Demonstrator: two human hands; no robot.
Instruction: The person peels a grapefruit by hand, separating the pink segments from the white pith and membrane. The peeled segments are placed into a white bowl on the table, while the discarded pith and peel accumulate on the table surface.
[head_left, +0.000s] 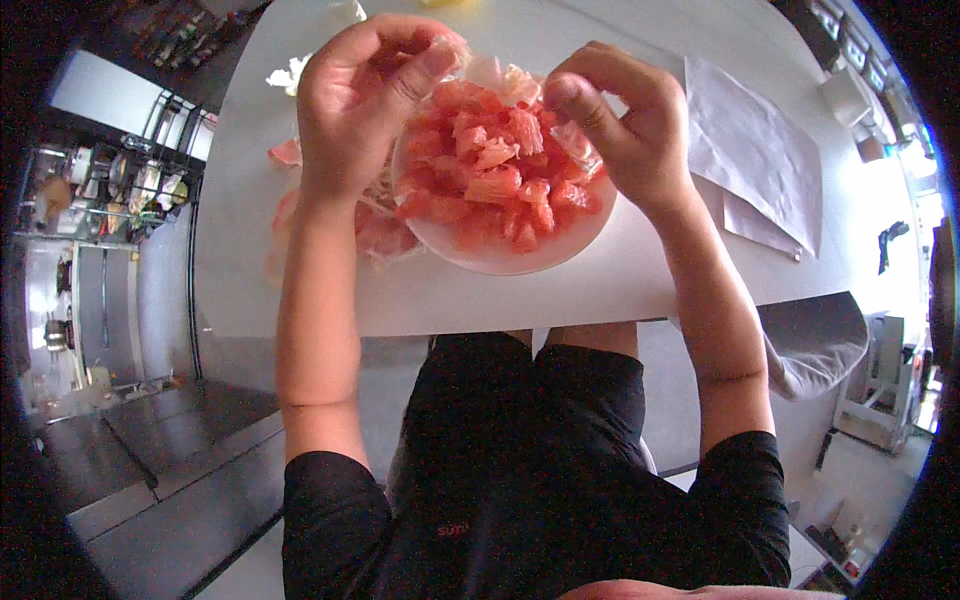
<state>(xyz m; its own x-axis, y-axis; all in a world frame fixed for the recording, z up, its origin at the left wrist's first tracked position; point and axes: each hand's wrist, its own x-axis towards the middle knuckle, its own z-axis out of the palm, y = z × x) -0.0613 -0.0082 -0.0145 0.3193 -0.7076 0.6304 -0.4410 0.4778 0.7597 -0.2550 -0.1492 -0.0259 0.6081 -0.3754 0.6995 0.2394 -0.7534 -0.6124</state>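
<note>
A round white plate (517, 264) on the white table holds a heap of red citrus pulp pieces (491, 180), likely pomelo or grapefruit. My left hand (382, 97) is raised at the upper left of the plate, its thumb and fingers pinching a pale, thin bit of membrane (454, 51). At the plate's upper right is my right hand (619, 112), thumb close to the curled fingers; whether anything is between them cannot be told. Pinkish peeled membranes (382, 229) lie left of the plate, partly hidden by my left forearm.
White pith scraps (289, 77) and a small reddish piece (285, 153) lie on the table (450, 300) at the left. White sheets (750, 150) lie at the right. Something yellow shows at the far edge. A grey cloth-like item (817, 345) is beyond the near right edge.
</note>
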